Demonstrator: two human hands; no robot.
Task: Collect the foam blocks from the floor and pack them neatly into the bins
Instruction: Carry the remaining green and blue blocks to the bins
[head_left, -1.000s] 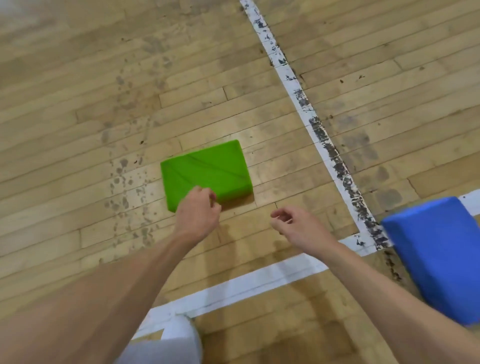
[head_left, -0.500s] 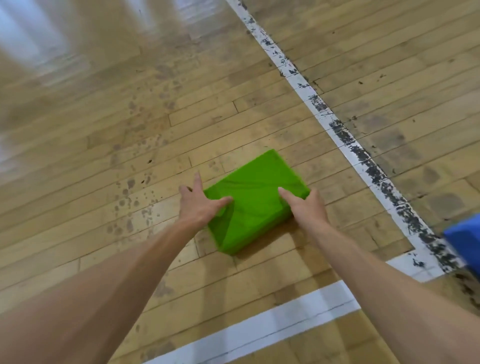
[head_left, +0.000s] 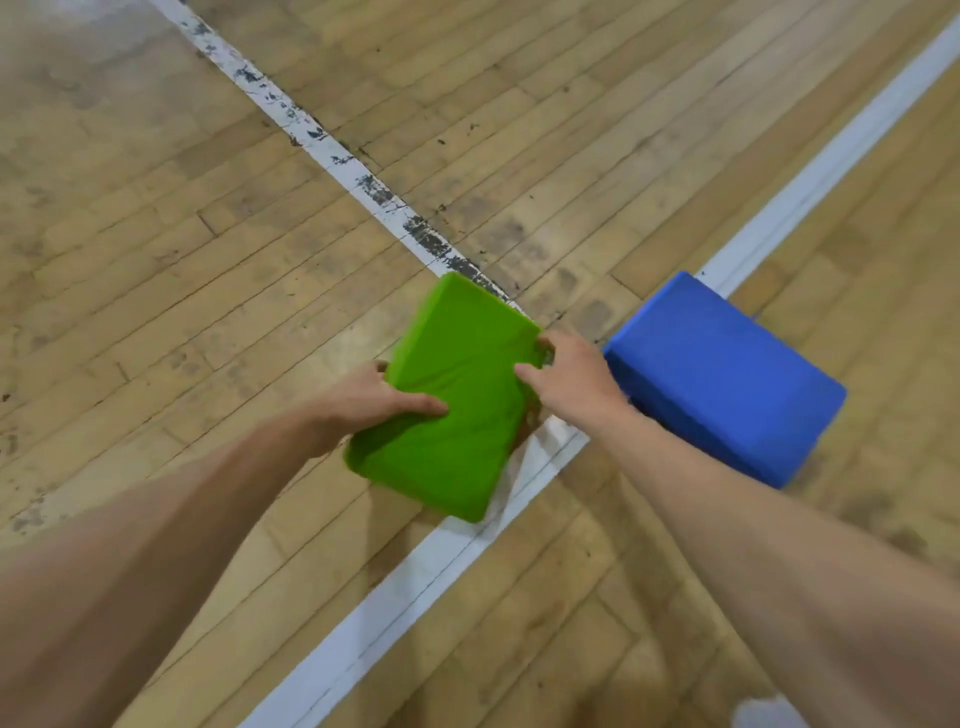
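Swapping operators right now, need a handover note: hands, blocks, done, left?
Left hand: grips the green foam block at its left edge, thumb on top.
Right hand: grips its right edge.
The green block looks raised off the wooden floor, above where the white lines meet.
Blue foam block: on the floor to the right, untouched.
Done: green block in hand.
Left: bin it, then fetch the blue one. No bin in view.
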